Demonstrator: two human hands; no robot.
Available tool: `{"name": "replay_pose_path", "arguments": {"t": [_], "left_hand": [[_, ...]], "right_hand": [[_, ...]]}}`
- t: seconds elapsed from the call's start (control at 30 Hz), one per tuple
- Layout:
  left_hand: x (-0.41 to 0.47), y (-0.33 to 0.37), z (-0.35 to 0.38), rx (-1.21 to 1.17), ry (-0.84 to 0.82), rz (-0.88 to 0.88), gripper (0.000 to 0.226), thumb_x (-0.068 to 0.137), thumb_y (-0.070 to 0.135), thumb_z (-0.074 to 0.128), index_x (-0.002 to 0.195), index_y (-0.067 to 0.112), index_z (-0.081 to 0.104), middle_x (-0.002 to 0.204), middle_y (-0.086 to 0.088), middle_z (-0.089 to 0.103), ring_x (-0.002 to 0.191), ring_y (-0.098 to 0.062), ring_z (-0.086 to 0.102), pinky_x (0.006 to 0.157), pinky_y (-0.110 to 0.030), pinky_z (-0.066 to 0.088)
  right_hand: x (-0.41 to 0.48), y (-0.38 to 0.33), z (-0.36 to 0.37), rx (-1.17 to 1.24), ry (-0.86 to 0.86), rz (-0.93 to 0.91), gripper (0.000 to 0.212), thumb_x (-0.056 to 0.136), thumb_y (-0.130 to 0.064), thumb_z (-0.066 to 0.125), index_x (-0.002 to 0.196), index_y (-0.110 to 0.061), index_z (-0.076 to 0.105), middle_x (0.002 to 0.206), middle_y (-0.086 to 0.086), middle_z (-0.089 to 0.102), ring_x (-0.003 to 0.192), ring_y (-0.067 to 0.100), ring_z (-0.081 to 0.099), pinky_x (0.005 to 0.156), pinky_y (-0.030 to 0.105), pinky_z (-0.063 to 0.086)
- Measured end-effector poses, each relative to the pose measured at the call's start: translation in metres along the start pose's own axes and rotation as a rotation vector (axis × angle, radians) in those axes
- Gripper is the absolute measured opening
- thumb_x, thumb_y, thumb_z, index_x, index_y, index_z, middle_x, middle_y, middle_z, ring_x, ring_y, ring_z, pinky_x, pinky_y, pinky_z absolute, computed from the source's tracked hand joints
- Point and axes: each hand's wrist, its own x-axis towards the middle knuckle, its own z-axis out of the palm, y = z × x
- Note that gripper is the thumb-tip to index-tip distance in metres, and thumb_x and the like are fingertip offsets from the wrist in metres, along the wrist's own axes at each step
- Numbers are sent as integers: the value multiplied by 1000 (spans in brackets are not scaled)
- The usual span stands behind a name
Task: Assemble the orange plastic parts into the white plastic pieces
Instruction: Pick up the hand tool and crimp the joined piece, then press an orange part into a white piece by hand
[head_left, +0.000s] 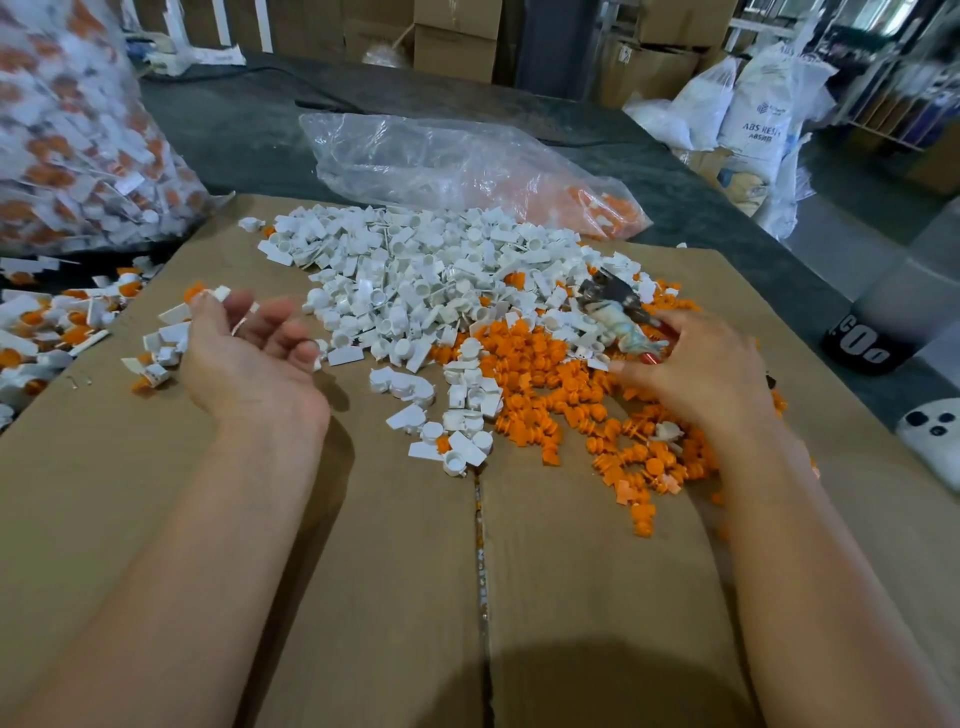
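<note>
A heap of white plastic pieces (415, 280) covers the back of the cardboard sheet (363, 571). To its right lies a spread of orange plastic parts (545, 379). My left hand (249, 358) hovers palm up at the heap's left edge, fingers loosely curled and holding nothing I can see. My right hand (696, 369) lies palm down on the orange parts. The taped handles of a pair of pliers (618, 306) run between its thumb and forefinger. Whether it grips them is unclear.
Assembled white-and-orange pieces (47, 332) lie at the left edge, below a big clear bag (67, 130) full of them. A half-flat clear bag (467, 166) with orange parts lies behind the heap. A white device (935, 436) sits at the right, with sacks and boxes beyond.
</note>
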Motion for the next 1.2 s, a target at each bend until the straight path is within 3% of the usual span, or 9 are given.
{"name": "replay_pose_path", "arguments": {"t": [0.13, 0.27, 0.4, 0.5, 0.63, 0.9, 1.03, 1.13, 1.2], "left_hand": [[0, -3, 1, 79, -31, 3, 13, 94, 25, 46, 89, 15, 51, 46, 4, 57, 35, -7, 45, 37, -15, 33], [-10, -16, 0, 717, -316, 218, 13, 85, 11, 62, 76, 20, 60, 65, 1, 60, 38, -1, 49, 36, -13, 36], [-19, -28, -5, 1232, -578, 515, 22, 77, 13, 71, 67, 29, 60, 64, 7, 58, 54, -5, 52, 53, -21, 44], [-17, -30, -7, 1409, -635, 518, 22, 74, 18, 73, 65, 32, 57, 65, 10, 58, 60, -8, 53, 60, -27, 46], [-17, -32, -8, 1595, -660, 563, 14, 73, 21, 72, 74, 30, 62, 70, 13, 53, 66, -6, 50, 58, -24, 40], [-15, -38, -9, 1786, -654, 718, 10, 80, 22, 65, 88, 24, 69, 83, 9, 50, 87, -17, 53, 69, -29, 42], [-13, -39, -10, 1649, -669, 725, 4, 81, 21, 66, 81, 25, 66, 74, 15, 51, 78, -13, 53, 67, -28, 42], [-12, -38, -9, 1430, -631, 649, 3, 82, 22, 68, 82, 23, 65, 73, 18, 55, 70, -6, 54, 65, -26, 43], [-14, -37, -7, 1323, -631, 583, 5, 82, 24, 68, 82, 25, 64, 74, 17, 58, 69, -4, 56, 64, -23, 45]], "right_hand": [[3, 8, 0, 4, -45, 53, 74, 70, -50, 71, 131, -15, 48, 130, 9, 52, 118, 28, 47, 91, 38, 39], [5, 13, 2, -6, -79, 79, 76, 69, -52, 71, 131, -14, 47, 130, 10, 52, 118, 28, 46, 91, 37, 38], [7, 14, 6, 1, -108, 72, 78, 69, -55, 69, 131, -12, 48, 130, 10, 52, 118, 28, 47, 91, 36, 38], [7, 14, 8, -9, -117, 67, 80, 70, -57, 67, 132, -12, 47, 131, 10, 52, 119, 28, 47, 90, 37, 39], [8, 14, 9, -19, -131, 58, 83, 69, -60, 66, 133, -11, 44, 133, 11, 50, 121, 29, 45, 93, 38, 38], [8, 12, 12, -6, -165, 52, 81, 68, -63, 63, 127, -11, 48, 129, 14, 48, 120, 29, 40, 94, 38, 34], [8, 12, 12, 5, -140, 59, 79, 70, -63, 60, 130, -13, 47, 132, 13, 45, 123, 28, 38, 97, 40, 33], [4, 3, 4, 145, 92, 1, 58, 78, -55, 59, 122, -18, 55, 126, 5, 51, 118, 20, 43, 91, 33, 33], [-4, -8, -3, 324, 168, -103, 30, 81, -44, 61, 104, -25, 64, 108, -7, 59, 102, 7, 51, 80, 21, 36]]}}
